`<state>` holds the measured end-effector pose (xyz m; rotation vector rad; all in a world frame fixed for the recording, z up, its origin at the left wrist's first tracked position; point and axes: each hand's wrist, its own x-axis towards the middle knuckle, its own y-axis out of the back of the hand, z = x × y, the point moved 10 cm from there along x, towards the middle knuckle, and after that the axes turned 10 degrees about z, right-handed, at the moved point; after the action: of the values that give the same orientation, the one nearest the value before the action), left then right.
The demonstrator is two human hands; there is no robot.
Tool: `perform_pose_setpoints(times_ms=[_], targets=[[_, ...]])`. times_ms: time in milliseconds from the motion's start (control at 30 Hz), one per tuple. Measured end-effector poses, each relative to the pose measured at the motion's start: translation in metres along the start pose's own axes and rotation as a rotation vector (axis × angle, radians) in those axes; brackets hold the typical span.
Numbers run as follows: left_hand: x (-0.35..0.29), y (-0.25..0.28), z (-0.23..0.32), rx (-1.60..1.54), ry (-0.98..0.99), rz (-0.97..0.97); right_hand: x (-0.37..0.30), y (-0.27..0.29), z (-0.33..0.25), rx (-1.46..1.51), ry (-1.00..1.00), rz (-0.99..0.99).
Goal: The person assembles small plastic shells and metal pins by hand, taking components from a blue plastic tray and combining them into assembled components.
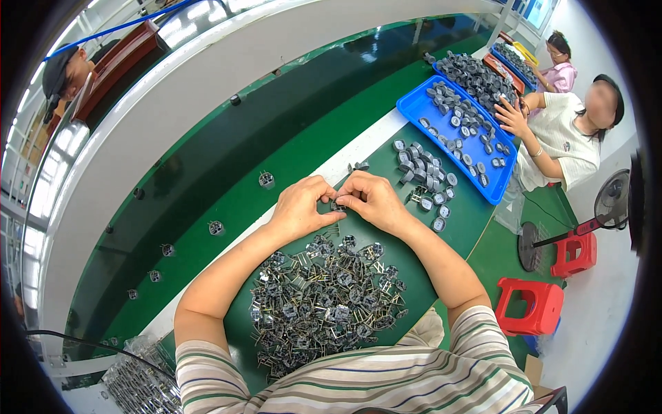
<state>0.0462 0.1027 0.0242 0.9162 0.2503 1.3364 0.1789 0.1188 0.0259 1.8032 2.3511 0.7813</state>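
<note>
My left hand (pixel 301 202) and my right hand (pixel 373 200) meet over the green table, fingertips pinched together. Between them is a small dark part (pixel 336 205), mostly covered by the fingers; its exact kind does not show. Just below the hands, toward my body, lies a large heap of small dark parts with metal pins (pixel 331 297). To the right of my right hand sits a loose group of grey round caps (pixel 418 164), some showing a pale face. A few small pieces (pixel 358 167) rest just beyond my fingers.
A green conveyor belt (pixel 234 196) carrying spaced parts runs along the left. A blue tray (pixel 412 103) of grey caps stands at the far right, where a co-worker's hand (pixel 512 117) reaches over more caps. Red stools (pixel 529 307) and a black fan (pixel 612 200) stand on the right.
</note>
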Motion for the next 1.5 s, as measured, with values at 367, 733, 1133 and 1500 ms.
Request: perform_pose_setpoints(times_ms=[367,733,1133,1500], targets=[[-0.001,0.0,-0.001,-0.016,0.022,0.001,-0.006,-0.005,-0.017,-0.149,0.231,0.03],[0.016,0.064,-0.043,0.611,0.082,0.191,0.005,0.033,-0.007,-0.306,0.309,0.302],[0.002,0.018,0.012,-0.036,-0.164,0.14,0.0,0.005,-0.021,-0.044,0.237,0.027],[-0.001,-0.006,-0.003,-0.222,0.113,-0.119,0.005,0.028,0.033,0.01,-0.213,0.009]])
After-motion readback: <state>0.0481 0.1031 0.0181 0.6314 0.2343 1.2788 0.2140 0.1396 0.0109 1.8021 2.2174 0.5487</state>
